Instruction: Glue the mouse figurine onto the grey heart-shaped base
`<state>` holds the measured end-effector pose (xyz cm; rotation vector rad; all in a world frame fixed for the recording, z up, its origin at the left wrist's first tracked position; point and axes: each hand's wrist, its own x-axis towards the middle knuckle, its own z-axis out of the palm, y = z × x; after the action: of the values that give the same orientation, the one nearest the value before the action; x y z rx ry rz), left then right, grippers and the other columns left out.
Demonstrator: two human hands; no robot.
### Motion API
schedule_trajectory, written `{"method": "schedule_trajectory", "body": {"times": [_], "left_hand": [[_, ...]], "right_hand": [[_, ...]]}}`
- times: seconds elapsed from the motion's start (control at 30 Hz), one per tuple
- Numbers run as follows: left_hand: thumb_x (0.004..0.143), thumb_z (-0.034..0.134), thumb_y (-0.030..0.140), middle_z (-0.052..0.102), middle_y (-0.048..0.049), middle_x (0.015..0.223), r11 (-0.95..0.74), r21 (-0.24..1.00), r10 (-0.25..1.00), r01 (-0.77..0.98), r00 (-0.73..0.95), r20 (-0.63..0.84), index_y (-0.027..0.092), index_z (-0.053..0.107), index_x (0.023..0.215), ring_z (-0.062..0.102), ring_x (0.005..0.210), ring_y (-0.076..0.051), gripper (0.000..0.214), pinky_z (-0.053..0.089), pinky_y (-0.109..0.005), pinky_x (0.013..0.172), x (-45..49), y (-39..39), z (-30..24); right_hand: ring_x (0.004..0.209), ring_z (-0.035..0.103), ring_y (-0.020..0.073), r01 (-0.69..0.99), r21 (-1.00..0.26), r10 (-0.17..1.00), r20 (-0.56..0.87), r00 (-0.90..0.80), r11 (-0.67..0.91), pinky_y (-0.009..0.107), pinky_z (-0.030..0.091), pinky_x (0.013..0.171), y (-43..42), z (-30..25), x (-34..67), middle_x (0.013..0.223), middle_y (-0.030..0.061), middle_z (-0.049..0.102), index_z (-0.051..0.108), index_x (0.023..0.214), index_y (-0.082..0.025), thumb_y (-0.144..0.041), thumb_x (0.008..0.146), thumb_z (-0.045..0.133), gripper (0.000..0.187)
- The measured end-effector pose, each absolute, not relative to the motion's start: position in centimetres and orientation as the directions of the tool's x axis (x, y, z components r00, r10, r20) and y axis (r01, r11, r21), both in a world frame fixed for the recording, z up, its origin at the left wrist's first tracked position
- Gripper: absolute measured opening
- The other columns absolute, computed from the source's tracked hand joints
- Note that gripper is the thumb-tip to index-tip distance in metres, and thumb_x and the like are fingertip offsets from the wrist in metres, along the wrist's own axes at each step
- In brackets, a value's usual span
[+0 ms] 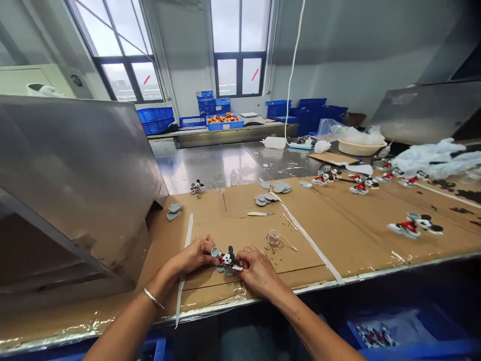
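Between my two hands, near the front edge of the cardboard-covered table, is a small Mickey Mouse figurine [227, 258] with a grey cup-like part at its left. My left hand [199, 253] pinches it from the left side, fingers closed. On the other side my right hand [256, 268] grips its right edge, fingertips partly hidden. The figurine stands roughly upright, its grey underside close to the cardboard. Just right of my hands are a small clear cup [273, 238] and a cotton swab [288, 243] among brown crumbs. Farther back lies a white-handled craft knife [259, 214].
Grey flat pieces [265, 199] lie in small piles, with more grey pieces [174, 211] at the left. A finished-looking figurine [415, 225] and several others stand at right. A metal housing [82, 190] borders the left. A blue bin [409, 331] sits below the table.
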<state>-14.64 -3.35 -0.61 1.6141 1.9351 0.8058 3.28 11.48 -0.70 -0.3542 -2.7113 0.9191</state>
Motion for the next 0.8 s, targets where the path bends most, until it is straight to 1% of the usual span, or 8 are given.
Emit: {"method": "schedule_trajectory", "body": {"times": [0.2, 0.37, 0.47, 0.57, 0.7, 0.8], "left_hand": [[0.083, 0.061, 0.049, 0.062, -0.0023, 0.083, 0.104, 0.708, 0.982, 0.699, -0.186, 0.039, 0.017, 0.064, 0.08, 0.058, 0.094, -0.021, 0.033, 0.044, -0.044, 0.089, -14.6, -3.4, -0.9], [0.084, 0.06, 0.049, 0.061, -0.0014, 0.078, 0.094, 0.689, 0.983, 0.719, -0.175, 0.048, 0.017, 0.063, 0.077, 0.058, 0.091, -0.02, 0.033, 0.044, -0.042, 0.087, -14.2, -3.4, -0.5], [0.085, 0.059, 0.049, 0.059, -0.0006, 0.075, 0.094, 0.672, 0.984, 0.734, -0.173, 0.051, 0.017, 0.061, 0.071, 0.057, 0.088, -0.019, 0.034, 0.044, -0.041, 0.084, -13.9, -3.4, -0.1], [0.084, 0.06, 0.048, 0.057, -0.0005, 0.075, 0.107, 0.663, 0.977, 0.741, -0.202, 0.069, 0.017, 0.059, 0.069, 0.056, 0.085, -0.018, 0.035, 0.044, -0.04, 0.083, -13.6, -3.5, 0.0], [0.081, 0.062, 0.052, 0.062, -0.0041, 0.087, 0.125, 0.692, 0.944, 0.711, -0.3, 0.137, 0.017, 0.064, 0.077, 0.056, 0.087, -0.019, 0.035, 0.045, -0.039, 0.082, -12.8, -4.0, 0.0], [0.083, 0.055, 0.057, 0.068, -0.0089, 0.1, 0.091, 0.726, 0.911, 0.682, -0.351, 0.215, 0.021, 0.072, 0.085, 0.06, 0.094, -0.022, 0.04, 0.047, -0.039, 0.084, -11.7, -4.7, 0.1]], "right_hand": [[0.07, 0.049, 0.0148, 0.161, -0.598, 0.307, 0.151, -0.94, 0.785, 0.025, 0.028, 0.064, 11.4, -0.6, 3.2, 0.068, -0.0017, 0.056, 0.063, 0.067, -0.018, -0.019, 0.076, 0.068, 0.01], [0.073, 0.05, 0.0155, 0.159, -0.58, 0.307, 0.166, -0.937, 0.799, 0.025, 0.031, 0.065, 11.3, -0.7, 3.4, 0.07, -0.0012, 0.056, 0.061, 0.065, -0.018, -0.019, 0.076, 0.067, 0.014], [0.076, 0.05, 0.0161, 0.151, -0.578, 0.312, 0.189, -0.931, 0.802, 0.026, 0.031, 0.067, 11.1, -0.9, 3.4, 0.072, -0.0006, 0.056, 0.06, 0.065, -0.017, -0.019, 0.078, 0.066, 0.015], [0.08, 0.052, 0.0173, 0.154, -0.579, 0.325, 0.204, -0.923, 0.8, 0.027, 0.033, 0.07, 10.9, -1.0, 3.5, 0.075, 0.0004, 0.057, 0.061, 0.069, -0.018, -0.018, 0.078, 0.065, 0.01], [0.088, 0.054, 0.0202, 0.13, -0.596, 0.341, 0.255, -0.905, 0.792, 0.032, 0.037, 0.076, 10.7, -1.3, 3.9, 0.086, 0.0027, 0.06, 0.066, 0.077, -0.02, -0.018, 0.077, 0.066, 0.002], [0.102, 0.057, 0.0228, 0.026, -0.643, 0.331, 0.358, -0.873, 0.766, 0.037, 0.04, 0.087, 10.6, -1.2, 4.6, 0.106, 0.0061, 0.064, 0.069, 0.091, -0.022, -0.007, 0.076, 0.058, 0.024]]}}
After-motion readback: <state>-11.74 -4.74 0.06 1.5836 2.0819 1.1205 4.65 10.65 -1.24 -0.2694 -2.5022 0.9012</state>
